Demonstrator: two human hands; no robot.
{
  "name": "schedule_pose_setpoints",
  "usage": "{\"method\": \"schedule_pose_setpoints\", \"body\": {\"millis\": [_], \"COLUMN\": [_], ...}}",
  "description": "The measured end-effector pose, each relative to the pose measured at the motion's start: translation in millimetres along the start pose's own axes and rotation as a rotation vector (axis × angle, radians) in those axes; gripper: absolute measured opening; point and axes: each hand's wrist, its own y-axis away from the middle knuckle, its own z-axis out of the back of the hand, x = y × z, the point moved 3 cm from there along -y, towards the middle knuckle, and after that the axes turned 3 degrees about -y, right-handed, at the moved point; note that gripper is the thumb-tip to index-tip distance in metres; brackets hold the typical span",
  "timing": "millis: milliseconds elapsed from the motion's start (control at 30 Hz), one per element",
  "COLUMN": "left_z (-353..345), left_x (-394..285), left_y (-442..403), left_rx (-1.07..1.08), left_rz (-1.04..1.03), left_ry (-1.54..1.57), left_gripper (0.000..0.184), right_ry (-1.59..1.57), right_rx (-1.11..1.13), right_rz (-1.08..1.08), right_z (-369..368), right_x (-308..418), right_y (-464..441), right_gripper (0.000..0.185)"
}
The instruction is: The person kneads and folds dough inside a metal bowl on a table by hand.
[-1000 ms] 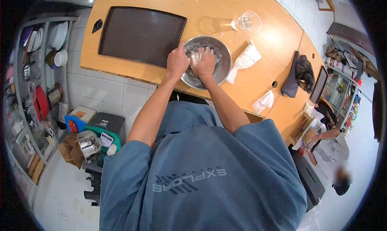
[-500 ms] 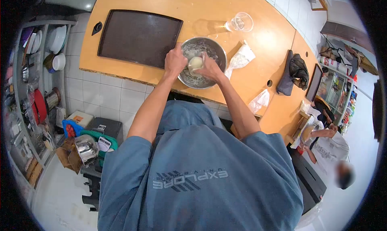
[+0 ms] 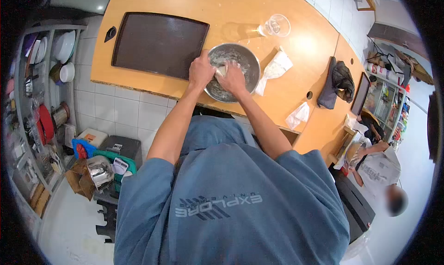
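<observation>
1. Head view: the pale dough lump [image 3: 223, 71] sits inside the metal bowl [image 3: 252, 62], a little toward nine o'clock of its middle and largely hidden by the hand on it.
2. The right hand [image 3: 232, 77] reaches in from five o'clock, its fingers over the dough; whether they clamp it or only press, I cannot tell.
3. The left hand [image 3: 202, 73] is at the bowl's nine o'clock side, its fingers folded and clamped on the rim.
4. Around the bowl on the counter [image 3: 314, 38]: a dark tray [image 3: 159, 45] at ten o'clock, a clear cup [image 3: 276, 25] between one and two, a white bag [image 3: 276, 68] just beside it at three, and a smaller white bag [image 3: 298, 115] at four.
5. My judgement of the risks: a slack left grip could let the bowl turn or slide under the pressing; dough sticking to the right fingers could lift or tear; a bowl pushed toward three could knock the white bag.
6. Compared with half a second ago, the right hand covers more of the dough, which then showed as a rounded ball beside the thumb; the left hand keeps its place on the rim.
</observation>
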Motion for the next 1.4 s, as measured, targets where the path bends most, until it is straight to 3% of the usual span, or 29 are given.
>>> {"method": "schedule_pose_setpoints", "body": {"millis": [233, 433, 633, 733, 833, 967, 1067, 1167, 1267, 1400], "left_z": [1, -1, 2, 2, 3, 1, 3, 2, 2, 6], "left_x": [0, 0, 2, 0, 1, 1, -5, -4, -5, -6], "left_y": [-1, -1, -2, -1, -2, -1, -1, -2, -2, -2], "left_rx": [0.003, -0.009, -0.001, 0.016, 0.033, -0.001, 0.025, 0.016, 0.011, 0.037], "left_rz": [0.007, 0.020, 0.038, 0.069, 0.076, 0.005, -0.004, -0.015, -0.022, -0.004], "left_ry": [-0.028, 0.006, -0.022, -0.030, -0.074, -0.035, -0.043, -0.029, -0.029, -0.007], "left_gripper": [0.022, 0.021, 0.021, 0.023, 0.028, 0.029, 0.028, 0.027, 0.028, 0.030], "right_ry": [0.134, 0.196, 0.128, -0.133, -0.465, -0.129, -0.110, 0.018, -0.302, -0.291], "right_rx": [-0.102, -0.147, -0.151, 0.089, 0.077, 0.321, 0.257, 0.097, 0.208, 0.195], "right_rz": [-0.100, -0.051, -0.032, -0.164, 0.055, 0.185, 0.123, 0.233, 0.085, 0.089], "right_z": [2, -10, -6, -1, 25, 19, 27, 34, 40, 33], "right_x": [23, 22, 15, -8, -24, -35, -19, -7, -2, -16], "right_y": [-8, -25, -36, -46, -35, -29, -17, 7, 12, 5], "right_gripper": [0.037, 0.036, 0.043, 0.045, 0.041, 0.068, 0.071, 0.074, 0.073, 0.069]}}
